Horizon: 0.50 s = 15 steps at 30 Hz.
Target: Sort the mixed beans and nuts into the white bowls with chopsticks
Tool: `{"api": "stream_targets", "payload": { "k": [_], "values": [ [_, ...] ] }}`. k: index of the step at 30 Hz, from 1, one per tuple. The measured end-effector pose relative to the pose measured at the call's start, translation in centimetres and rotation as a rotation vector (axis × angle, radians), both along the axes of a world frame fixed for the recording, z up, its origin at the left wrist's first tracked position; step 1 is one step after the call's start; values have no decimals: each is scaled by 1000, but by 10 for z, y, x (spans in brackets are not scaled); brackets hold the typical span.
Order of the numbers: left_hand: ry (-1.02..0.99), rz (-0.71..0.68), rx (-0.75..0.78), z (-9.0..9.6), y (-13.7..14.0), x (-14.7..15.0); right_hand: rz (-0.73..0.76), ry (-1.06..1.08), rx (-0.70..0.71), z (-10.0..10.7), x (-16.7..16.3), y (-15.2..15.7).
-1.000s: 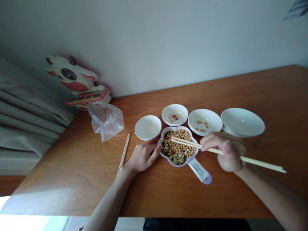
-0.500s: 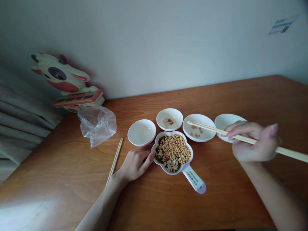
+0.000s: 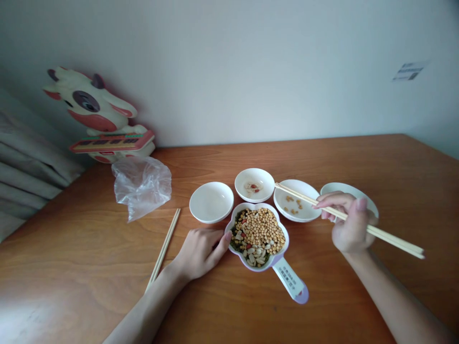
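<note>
Chopsticks [image 3: 304,197] pinched in right hand [image 3: 349,224], tips now by the rims between reddish-bits bowl [image 3: 263,177] and yellow-pieces bowl [image 3: 308,210]; a second ago they sit in the mixed beans [image 3: 263,224], so pick-up seems over; load unclear; scoop [image 3: 277,258] stays in front of bowls; left hand [image 3: 202,253] loosely curled, thumb at scoop's rim, grip untellable

You appear to be in a home, though you cannot tell which room. Your wooden table [image 3: 229,310] stands against a plain pale wall [image 3: 251,71], with a draped curtain [image 3: 32,179] at your left. Near the curtain you have a child's cow-shaped toy keyboard [image 3: 103,105], and before you are household tableware: small white bowls [image 3: 211,203] and pale chopsticks [image 3: 165,241].
</note>
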<state>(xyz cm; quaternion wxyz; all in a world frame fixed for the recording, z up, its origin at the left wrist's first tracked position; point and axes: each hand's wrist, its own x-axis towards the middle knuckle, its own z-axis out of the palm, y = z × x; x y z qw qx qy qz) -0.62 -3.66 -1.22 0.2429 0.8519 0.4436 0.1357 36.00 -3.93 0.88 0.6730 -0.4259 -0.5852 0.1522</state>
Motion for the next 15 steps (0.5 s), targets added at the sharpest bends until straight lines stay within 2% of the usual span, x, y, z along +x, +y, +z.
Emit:
{"api": "stream_targets", "payload": {
  "k": [4, 8, 11, 15],
  "values": [
    [-5, 4, 23, -1, 0, 1, 79, -140, -7, -9, 2, 2],
    [-1, -7, 44, 1, 0, 2, 98, -219, -31, -12, 2, 2],
    [2, -17, 36, 2, 0, 2, 96, -183, -46, -10, 0, 1],
    [11, -19, 32, 5, 0, 2, 125, -34, -64, -4, -5, -3]
  ]
}}
